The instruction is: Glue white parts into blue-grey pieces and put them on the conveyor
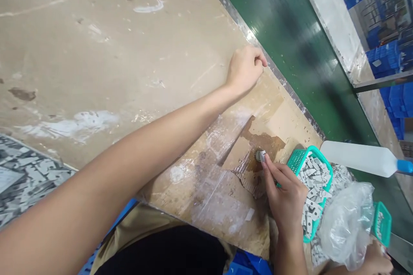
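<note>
Worktop (129,73), basket (295,161), metal piece (262,156)
The right hand (285,197) pinches the metal piece in its grip, basket just right; it looks light and stiff, best held by its edges. Left hand (245,68) clenched, well ahead.

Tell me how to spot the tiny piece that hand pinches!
Start at the green belt, then find the teal basket of gray pieces beside it. Just left of the basket, the right hand pinches one gray piece over a dark stain. Only this one is held in fingertips.
</note>
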`<state>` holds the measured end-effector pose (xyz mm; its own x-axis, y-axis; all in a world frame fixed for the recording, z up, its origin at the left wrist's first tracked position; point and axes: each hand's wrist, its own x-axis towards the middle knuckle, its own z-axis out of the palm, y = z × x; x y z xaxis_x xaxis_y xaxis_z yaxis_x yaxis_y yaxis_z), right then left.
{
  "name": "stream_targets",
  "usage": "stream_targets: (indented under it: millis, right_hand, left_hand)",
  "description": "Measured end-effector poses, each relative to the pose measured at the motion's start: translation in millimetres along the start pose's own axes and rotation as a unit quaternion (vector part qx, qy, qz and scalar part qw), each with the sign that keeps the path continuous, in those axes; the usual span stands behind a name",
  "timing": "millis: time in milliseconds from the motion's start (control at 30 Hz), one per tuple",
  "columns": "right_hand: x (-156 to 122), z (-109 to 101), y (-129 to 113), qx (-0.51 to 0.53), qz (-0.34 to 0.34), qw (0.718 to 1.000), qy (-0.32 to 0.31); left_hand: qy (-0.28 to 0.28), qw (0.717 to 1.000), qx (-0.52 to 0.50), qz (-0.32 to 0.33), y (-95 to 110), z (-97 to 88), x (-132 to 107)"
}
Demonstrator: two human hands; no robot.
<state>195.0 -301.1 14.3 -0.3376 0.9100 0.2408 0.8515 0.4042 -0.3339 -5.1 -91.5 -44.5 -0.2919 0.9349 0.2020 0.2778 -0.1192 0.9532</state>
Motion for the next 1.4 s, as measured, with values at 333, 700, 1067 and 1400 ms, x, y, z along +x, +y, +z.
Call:
stream_targets:
  millis: [333, 700, 1067, 1400]
  right_hand:
    - [-0.1, -0.8, 0.7, 0.002, 0.002, 1.000, -0.020]
    - [-1.6, -0.9, -0.1, 0.014, 0.013, 0.999, -0.027]
    - [-2.5, 1.0, -1.1, 0.018, 0.023, 0.999, -0.029]
    - [-0.5, -2.7, -1.6, 0.063, 0.040, 0.997, 0.034]
  left_hand:
    - [0.001, 1.000, -0.004, 0.017, -2.4, 0.5, -0.1]
    - [0.023, 1.000, -0.013, 0.008, 0.8, -0.1, -0.5]
    - [0.018, 0.999, 0.023, 0.028, -2.3, -0.8, 0.2]
    - [0.009, 0.998, 0.056, 0.042, -2.2, -1.9, -0.9]
